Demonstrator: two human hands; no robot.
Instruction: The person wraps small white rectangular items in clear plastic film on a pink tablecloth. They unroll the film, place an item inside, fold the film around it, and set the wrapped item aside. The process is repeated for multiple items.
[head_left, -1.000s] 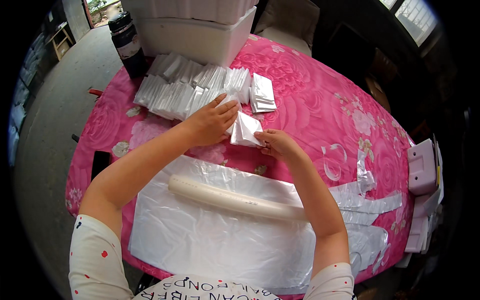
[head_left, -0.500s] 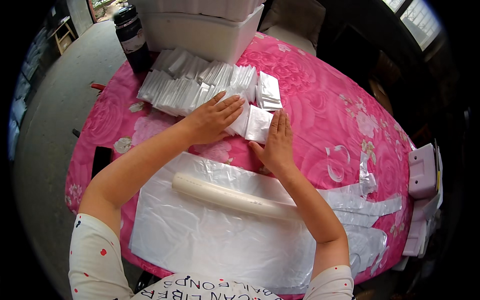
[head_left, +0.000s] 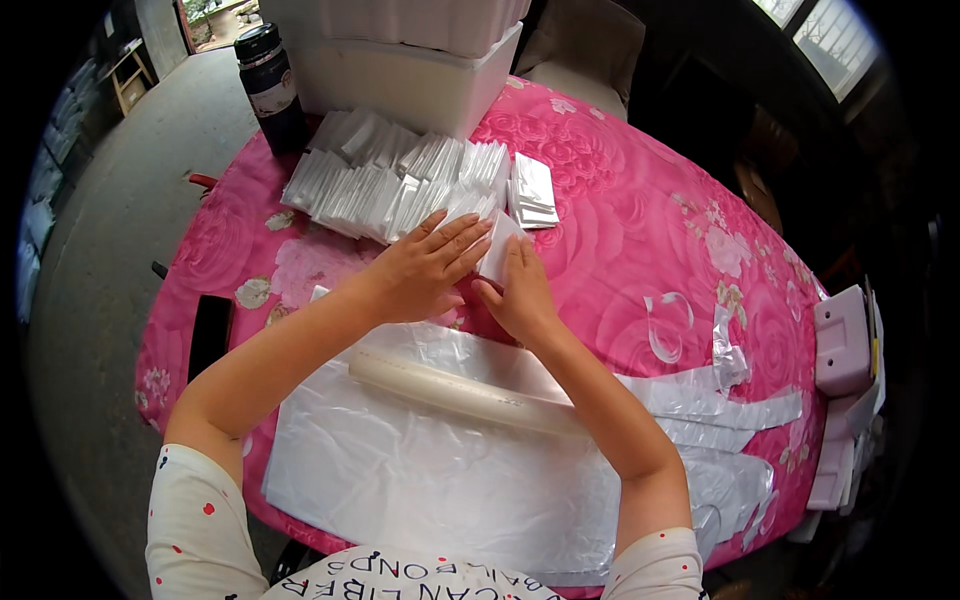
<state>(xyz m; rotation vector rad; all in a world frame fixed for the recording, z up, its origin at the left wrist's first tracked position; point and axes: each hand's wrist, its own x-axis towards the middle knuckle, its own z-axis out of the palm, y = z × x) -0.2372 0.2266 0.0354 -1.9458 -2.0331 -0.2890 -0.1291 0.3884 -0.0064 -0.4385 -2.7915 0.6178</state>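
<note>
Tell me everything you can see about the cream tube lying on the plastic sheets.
The cream tube is long, round and smooth, looks like plastic, and carries faint printed marks. It lies on the clear plastic sheets, slanting toward the lower right. Its right end is hidden behind the right forearm. Neither the left hand nor the right hand touches it.

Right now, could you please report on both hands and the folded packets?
Left hand open at near end of folded packets; right hand open against the end packet; white tube nearer the body, touching neither hand.
</note>
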